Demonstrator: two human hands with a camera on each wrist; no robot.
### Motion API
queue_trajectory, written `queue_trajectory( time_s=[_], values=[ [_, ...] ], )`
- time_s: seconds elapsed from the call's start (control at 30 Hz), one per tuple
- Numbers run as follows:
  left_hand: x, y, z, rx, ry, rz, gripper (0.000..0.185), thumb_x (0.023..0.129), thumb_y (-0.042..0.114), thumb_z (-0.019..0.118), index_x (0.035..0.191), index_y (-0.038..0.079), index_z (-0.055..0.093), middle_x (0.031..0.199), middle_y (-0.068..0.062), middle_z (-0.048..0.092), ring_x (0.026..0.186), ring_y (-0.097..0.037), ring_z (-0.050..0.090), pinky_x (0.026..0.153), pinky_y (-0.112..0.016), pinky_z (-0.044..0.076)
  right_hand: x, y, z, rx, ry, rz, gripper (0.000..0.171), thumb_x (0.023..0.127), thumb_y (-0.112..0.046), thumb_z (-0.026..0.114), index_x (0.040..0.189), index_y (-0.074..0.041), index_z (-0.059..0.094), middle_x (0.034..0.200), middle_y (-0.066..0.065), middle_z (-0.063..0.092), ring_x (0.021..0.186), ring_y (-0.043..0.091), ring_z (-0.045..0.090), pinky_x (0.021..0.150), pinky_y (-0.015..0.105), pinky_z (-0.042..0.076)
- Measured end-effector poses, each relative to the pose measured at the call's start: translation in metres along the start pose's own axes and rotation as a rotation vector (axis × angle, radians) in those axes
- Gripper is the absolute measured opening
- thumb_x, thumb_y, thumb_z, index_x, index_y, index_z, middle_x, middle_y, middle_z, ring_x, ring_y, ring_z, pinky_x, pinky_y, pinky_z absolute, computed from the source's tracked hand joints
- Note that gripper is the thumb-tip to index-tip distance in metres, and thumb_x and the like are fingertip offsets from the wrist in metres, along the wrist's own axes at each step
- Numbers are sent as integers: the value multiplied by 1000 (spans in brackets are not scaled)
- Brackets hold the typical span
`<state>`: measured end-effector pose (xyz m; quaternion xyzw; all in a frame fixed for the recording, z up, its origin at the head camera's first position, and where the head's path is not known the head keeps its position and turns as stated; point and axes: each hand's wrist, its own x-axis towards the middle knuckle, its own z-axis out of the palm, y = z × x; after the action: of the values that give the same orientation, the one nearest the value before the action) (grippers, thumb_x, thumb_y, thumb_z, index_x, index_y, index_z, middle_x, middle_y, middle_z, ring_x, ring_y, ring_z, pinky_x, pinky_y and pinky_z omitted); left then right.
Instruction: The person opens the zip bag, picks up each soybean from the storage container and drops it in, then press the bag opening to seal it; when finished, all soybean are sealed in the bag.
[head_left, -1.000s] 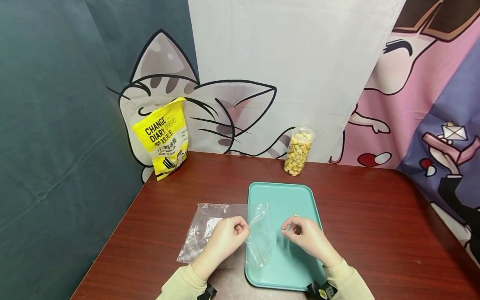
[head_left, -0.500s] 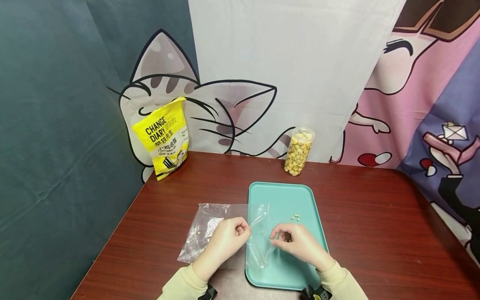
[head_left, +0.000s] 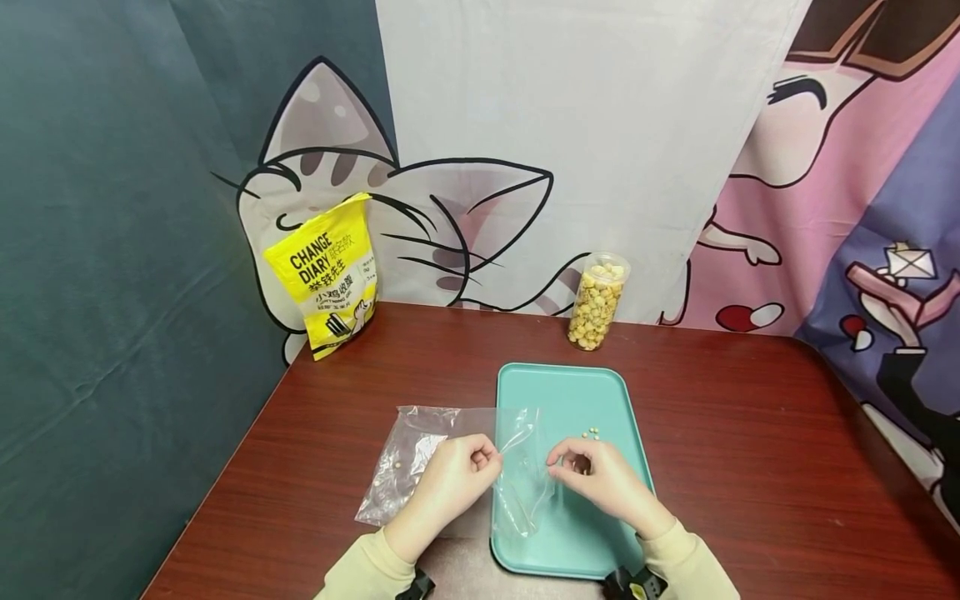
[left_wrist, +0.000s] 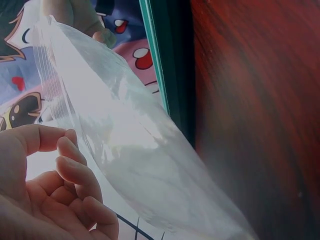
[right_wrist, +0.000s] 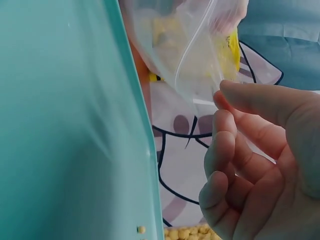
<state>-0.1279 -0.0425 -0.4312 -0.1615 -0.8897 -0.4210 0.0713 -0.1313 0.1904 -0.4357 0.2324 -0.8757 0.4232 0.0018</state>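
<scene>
A clear zip-lock bag (head_left: 412,467) lies with its left part on the table and its right end over the teal tray (head_left: 562,392). My left hand (head_left: 457,471) pinches the bag's upper edge between thumb and forefinger. My right hand (head_left: 603,483), above the tray, pinches the bag's edge at the right end. In the right wrist view the thumb and forefinger meet at the edge of the bag (right_wrist: 185,60), its other fingers curled. The ribbed zip strip (left_wrist: 55,85) shows in the left wrist view. A few small yellowish grains (head_left: 592,432) lie on the tray beyond my right hand.
At the back left a yellow snack bag (head_left: 330,283) leans against the printed cloth. A clear tub of popcorn (head_left: 596,304) stands behind the tray. One tiny grain (head_left: 398,465) shows at the zip-lock bag. Reddish-brown tabletop (head_left: 750,450) extends to the right.
My right hand moved left toward my left hand, uncovering the grains, then shifted slightly back right and up. My left hand and the bag hardly moved.
</scene>
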Motion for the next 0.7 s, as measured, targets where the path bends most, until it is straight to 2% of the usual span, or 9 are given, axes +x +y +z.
queue_trajectory(
  time_s=[0.2, 0.4, 0.7],
  values=[
    [0, 1, -1, -6, 0, 8, 13, 78, 13, 61, 66, 18, 60, 56, 12, 46, 50, 3, 39, 49, -18, 36, 1, 7, -6, -42, 73, 99, 8, 87, -22, 67, 88, -14, 69, 70, -10, 55, 61, 3, 46, 56, 23, 41],
    [-1, 1, -1, -14, -5, 3, 13, 78, 13, 62, 66, 18, 60, 56, 12, 46, 50, 3, 39, 50, -18, 37, 2, 19, -12, -105, 147, 173, 5, 84, -23, 70, 84, -18, 68, 67, -9, 54, 59, 4, 46, 54, 23, 40],
    [-1, 2, 0, -19, -2, 5, 14, 78, 13, 62, 66, 18, 60, 56, 12, 47, 50, 4, 40, 50, -17, 37, 1, 40, -20, -163, 163, 259, 4, 82, -20, 72, 84, -19, 69, 67, -7, 57, 60, 5, 49, 54, 23, 40]
  ],
)
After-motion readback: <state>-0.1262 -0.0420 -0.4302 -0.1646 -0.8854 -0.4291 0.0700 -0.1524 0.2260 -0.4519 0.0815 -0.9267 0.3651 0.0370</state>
